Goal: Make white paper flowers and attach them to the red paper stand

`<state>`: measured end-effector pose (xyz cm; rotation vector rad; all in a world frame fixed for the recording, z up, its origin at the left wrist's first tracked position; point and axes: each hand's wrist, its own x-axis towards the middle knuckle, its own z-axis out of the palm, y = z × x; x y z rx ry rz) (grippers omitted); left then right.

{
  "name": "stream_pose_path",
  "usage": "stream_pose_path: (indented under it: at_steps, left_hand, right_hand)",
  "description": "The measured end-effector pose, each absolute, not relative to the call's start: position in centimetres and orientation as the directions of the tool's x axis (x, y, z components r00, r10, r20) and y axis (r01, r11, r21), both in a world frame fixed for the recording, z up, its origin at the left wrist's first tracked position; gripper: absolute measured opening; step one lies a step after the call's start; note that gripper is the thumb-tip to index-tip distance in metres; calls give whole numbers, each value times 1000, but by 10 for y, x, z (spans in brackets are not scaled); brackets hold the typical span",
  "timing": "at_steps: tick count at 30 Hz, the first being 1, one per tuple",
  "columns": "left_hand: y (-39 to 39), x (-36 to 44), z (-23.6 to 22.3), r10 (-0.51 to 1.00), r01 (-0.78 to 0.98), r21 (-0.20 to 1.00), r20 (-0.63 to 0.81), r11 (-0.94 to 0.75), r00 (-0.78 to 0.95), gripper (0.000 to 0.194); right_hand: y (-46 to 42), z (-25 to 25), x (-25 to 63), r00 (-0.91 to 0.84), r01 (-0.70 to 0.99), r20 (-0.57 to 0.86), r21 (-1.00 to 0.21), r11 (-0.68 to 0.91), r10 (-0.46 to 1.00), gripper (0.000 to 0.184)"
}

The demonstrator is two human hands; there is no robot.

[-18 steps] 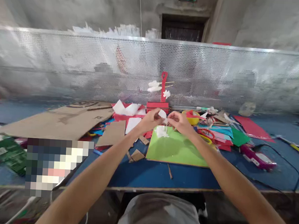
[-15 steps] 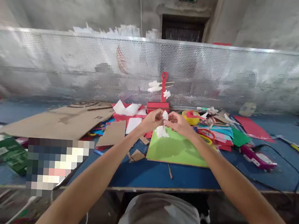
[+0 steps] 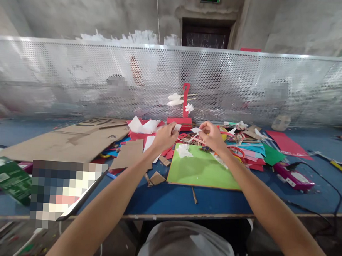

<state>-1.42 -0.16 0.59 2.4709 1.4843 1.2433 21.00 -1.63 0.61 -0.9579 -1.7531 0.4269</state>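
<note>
My left hand [image 3: 165, 135] is closed in a pinch on a small scrap of white paper [image 3: 177, 127] above the far edge of a green card sheet [image 3: 202, 170]. My right hand [image 3: 212, 135] is pinched on another small white scrap [image 3: 196, 130], a hand's width to the right. A crumpled white paper piece [image 3: 183, 150] lies on the green sheet just below and between the hands. Behind them stands a red cardboard stand [image 3: 184, 109] with thin sticks tipped with white paper.
Cardboard sheets [image 3: 68, 139] lie at the left, coloured paper, scissors [image 3: 235, 151] and a yellow tape roll at the right. A pink glue gun [image 3: 292, 177] with a black cable sits further right. A perforated metal screen [image 3: 75, 76] closes the back of the blue table [image 3: 184, 200].
My hands, held together on one white piece, have moved apart, each now pinching its own small white scrap. The view has shifted slightly.
</note>
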Motion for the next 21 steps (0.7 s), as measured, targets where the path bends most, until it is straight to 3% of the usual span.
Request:
stream_pose_path:
  at_steps: [5, 13, 18, 21]
  left_hand:
    - [8, -33, 12, 766, 814, 385, 633, -434, 110, 18]
    - [21, -52, 12, 717, 769, 442, 696, -462, 31, 18]
    - [27, -51, 11, 747, 493, 621, 658, -609, 94, 19]
    - [30, -50, 12, 771, 320, 708, 621, -629, 141, 24]
  right_hand:
    - [2, 7, 238, 6, 426, 648, -691, 584, 762, 12]
    - [26, 13, 287, 304, 235, 571, -821, 521, 763, 16]
    - [17, 22, 293, 209, 216, 543, -837, 503, 813, 20]
    - [10, 27, 289, 80, 98, 455, -889, 448, 887, 27]
